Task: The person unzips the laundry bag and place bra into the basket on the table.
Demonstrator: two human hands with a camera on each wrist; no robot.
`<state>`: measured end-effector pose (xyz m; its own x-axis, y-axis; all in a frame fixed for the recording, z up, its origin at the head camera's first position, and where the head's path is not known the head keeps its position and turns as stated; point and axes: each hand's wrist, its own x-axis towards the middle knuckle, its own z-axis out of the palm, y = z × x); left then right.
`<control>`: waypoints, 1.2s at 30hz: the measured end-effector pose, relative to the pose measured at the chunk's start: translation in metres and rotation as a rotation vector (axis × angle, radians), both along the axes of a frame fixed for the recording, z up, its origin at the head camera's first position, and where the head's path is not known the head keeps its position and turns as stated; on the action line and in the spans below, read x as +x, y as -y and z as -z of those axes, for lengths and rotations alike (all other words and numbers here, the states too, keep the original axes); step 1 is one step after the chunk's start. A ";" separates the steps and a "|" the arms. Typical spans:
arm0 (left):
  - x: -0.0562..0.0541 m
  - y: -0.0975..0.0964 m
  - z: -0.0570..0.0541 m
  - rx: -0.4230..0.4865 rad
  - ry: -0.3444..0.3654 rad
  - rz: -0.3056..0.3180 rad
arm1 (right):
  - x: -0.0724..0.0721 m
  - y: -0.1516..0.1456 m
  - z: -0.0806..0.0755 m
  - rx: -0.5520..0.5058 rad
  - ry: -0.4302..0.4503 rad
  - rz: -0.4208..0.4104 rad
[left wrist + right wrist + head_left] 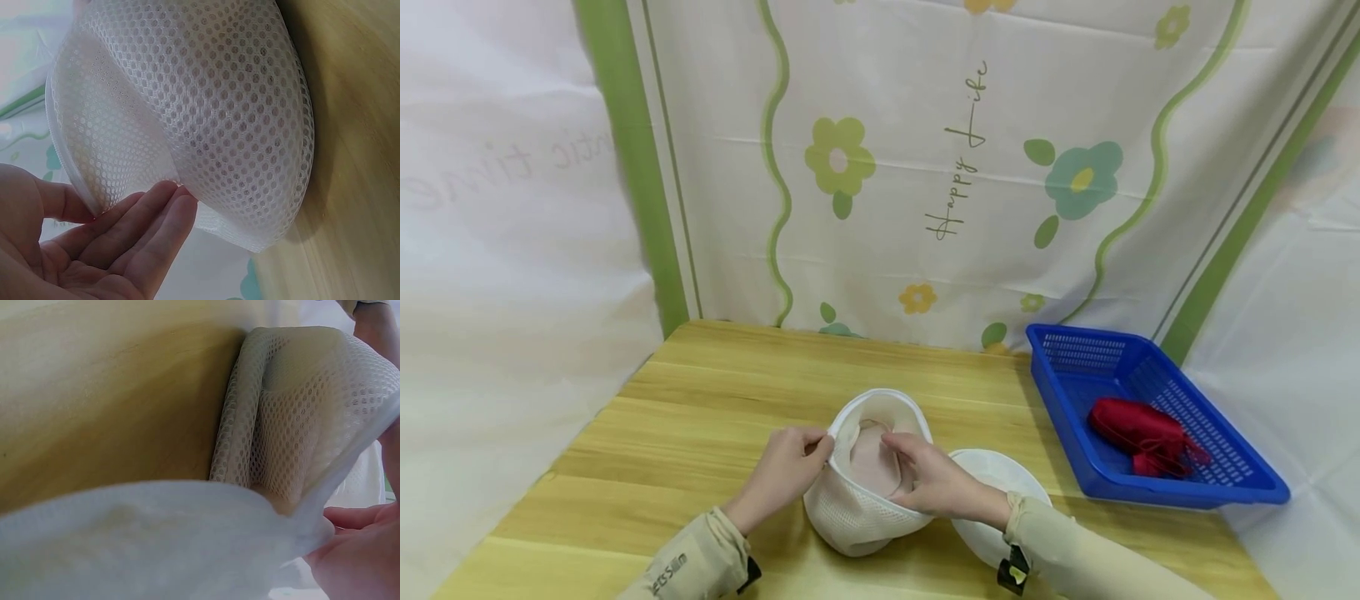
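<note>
A white mesh laundry bag (861,521) stands on the wooden table with its round mouth open toward the head camera. My left hand (786,471) pinches the bag's rim on the left; in the left wrist view its thumb is at the piped edge and its fingers lie against the mesh. A smooth beige padded cloth piece (874,462) with a thin edging sits inside the mouth. My right hand (943,482) reaches in over the right rim and grips this piece, fingers inside the bag. The bag's round white lid (992,462) lies folded out to the right, under the right wrist.
A blue plastic basket (1075,400) with perforated sides stands at the table's right, holding a red drawstring pouch (1138,429). Behind the wooden table (730,375) hangs a flower-printed curtain (880,250), with white sheets at both sides.
</note>
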<state>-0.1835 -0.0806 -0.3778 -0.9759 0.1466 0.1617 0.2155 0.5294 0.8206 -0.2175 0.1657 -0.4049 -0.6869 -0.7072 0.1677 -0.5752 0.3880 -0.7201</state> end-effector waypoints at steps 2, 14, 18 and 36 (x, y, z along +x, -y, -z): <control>0.000 -0.001 0.000 -0.003 -0.004 0.001 | -0.001 0.001 0.000 0.027 -0.036 -0.017; 0.001 -0.003 -0.003 -0.009 -0.041 0.026 | -0.001 0.014 -0.008 0.239 -0.108 -0.085; 0.001 -0.003 -0.003 0.003 -0.032 0.032 | -0.003 0.018 -0.010 0.271 -0.100 -0.084; -0.001 -0.004 -0.003 -0.024 -0.015 0.046 | -0.018 0.032 0.001 0.240 0.039 0.012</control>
